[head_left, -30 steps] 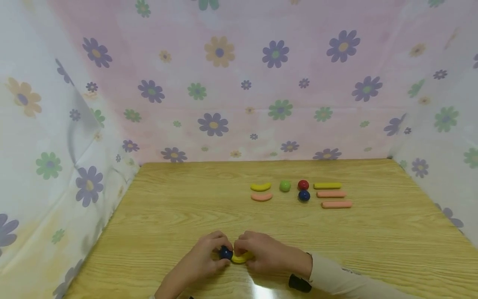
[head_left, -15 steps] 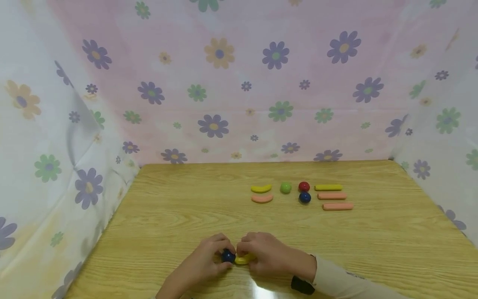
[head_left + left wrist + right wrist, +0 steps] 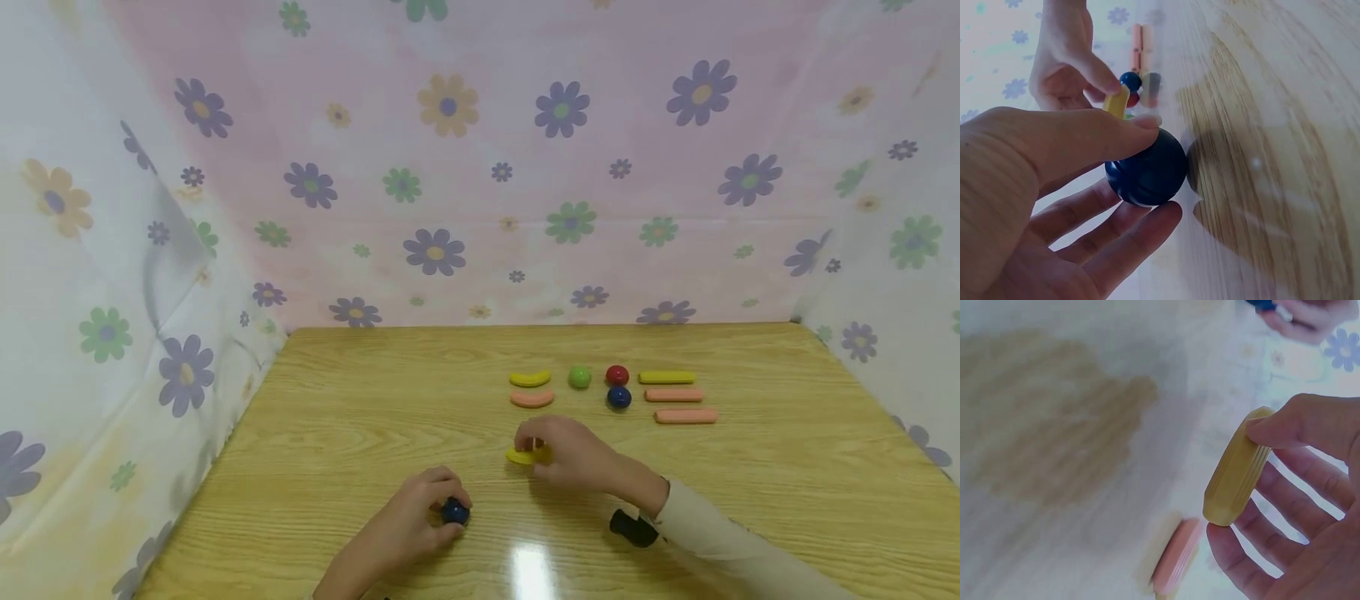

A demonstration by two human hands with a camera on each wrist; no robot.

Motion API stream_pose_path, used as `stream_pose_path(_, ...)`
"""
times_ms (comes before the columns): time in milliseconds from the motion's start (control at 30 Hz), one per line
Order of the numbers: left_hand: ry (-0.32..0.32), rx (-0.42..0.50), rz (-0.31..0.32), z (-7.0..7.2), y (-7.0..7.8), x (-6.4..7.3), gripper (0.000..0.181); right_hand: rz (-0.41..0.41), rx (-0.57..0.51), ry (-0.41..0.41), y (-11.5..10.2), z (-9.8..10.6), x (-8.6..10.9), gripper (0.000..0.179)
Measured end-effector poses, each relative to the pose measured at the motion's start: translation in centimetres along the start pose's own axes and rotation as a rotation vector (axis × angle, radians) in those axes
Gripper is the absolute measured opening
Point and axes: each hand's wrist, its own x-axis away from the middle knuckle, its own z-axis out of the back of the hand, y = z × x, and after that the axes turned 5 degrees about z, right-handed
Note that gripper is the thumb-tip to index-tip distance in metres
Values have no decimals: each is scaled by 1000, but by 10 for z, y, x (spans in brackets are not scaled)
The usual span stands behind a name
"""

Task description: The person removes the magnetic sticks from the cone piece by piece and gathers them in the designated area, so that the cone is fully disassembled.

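My left hand (image 3: 420,512) holds a dark blue ball (image 3: 455,512) on the table near the front; the left wrist view shows thumb and fingers around the ball (image 3: 1147,169). Farther right and higher up, my right hand (image 3: 573,454) pinches a curved yellow piece (image 3: 520,457) shaped like a banana. In the right wrist view, the thumb lies on top of this yellow piece (image 3: 1238,469) and fingertips meet its other side. The right fingers partly cover it in the head view. A curved pink piece (image 3: 532,399) lies beyond the right hand.
On the wood-grain table (image 3: 360,400), another yellow curved piece (image 3: 530,379), a green ball (image 3: 580,377), a red ball (image 3: 617,375) and a second blue ball (image 3: 618,397) lie at the back. Right of them are a yellow stick (image 3: 667,377) and two pink sticks (image 3: 686,416). Flowered cloth (image 3: 465,200) surrounds the table.
My right hand has carried the yellow curved piece away from the blue ball, rightward and toward the back. The left hand stays in place with the ball.
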Motion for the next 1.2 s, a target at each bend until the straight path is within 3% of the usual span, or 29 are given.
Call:
stream_pose_path(267, 8, -10, -44, -2, -1, 0, 20, -31, 1, 15, 21, 5, -9, 24)
stream_pose_path(500, 15, -21, -43, -3, 1, 1, 20, -61, -8, 17, 36, 2, -20, 25)
stream_pose_path(733, 22, 19, -57, -3, 2, 1, 21, -67, -4, 36, 43, -1, -26, 24)
stream_pose_path(967, 32, 19, -63, -3, 2, 0, 21, -61, -5, 79, 45, -2, -28, 21)
stream_pose_path(1200, 9, 98, -19, -5, 3, -2, 21, -13, -9, 134, 34, 1, -25, 19)
